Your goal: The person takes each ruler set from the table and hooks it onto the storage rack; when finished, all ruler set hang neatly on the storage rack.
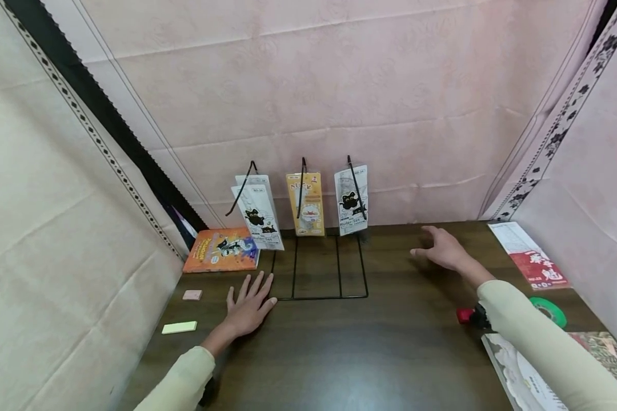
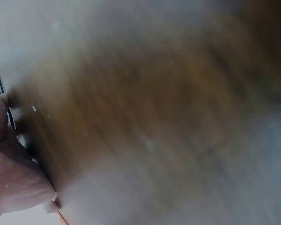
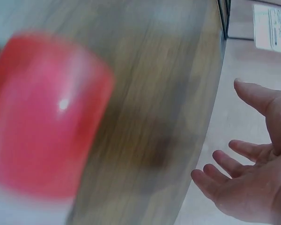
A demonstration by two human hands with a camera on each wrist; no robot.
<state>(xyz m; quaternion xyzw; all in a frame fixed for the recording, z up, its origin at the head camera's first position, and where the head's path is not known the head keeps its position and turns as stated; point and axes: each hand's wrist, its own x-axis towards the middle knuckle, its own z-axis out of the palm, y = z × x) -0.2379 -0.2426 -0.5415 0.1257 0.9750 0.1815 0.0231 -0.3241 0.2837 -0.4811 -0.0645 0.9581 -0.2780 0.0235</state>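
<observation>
My left hand [image 1: 248, 311] lies palm down with spread fingers on the dark wooden table, its fingertips close to the front left corner of a black wire display rack [image 1: 316, 298]. Only part of that hand [image 2: 16, 183] shows in the blurred left wrist view. Over the table to the right of the rack, my right hand [image 1: 444, 249] is empty, its fingers loosely extended. Packets hang from the rack's three hooks: white ruler sets [image 1: 259, 220] on the left, a yellow packet [image 1: 307, 205] in the middle and another white ruler set [image 1: 352, 200] on the right.
An orange book [image 1: 218, 251] lies left of the rack, with a pink eraser [image 1: 192, 295] and a pale yellow strip [image 1: 179, 327] nearer. Rightward are a red-and-white packet [image 1: 535, 260], green tape roll [image 1: 549, 311], red item [image 1: 464, 315] and printed booklet [image 1: 519, 371]. Cloth walls surround the table.
</observation>
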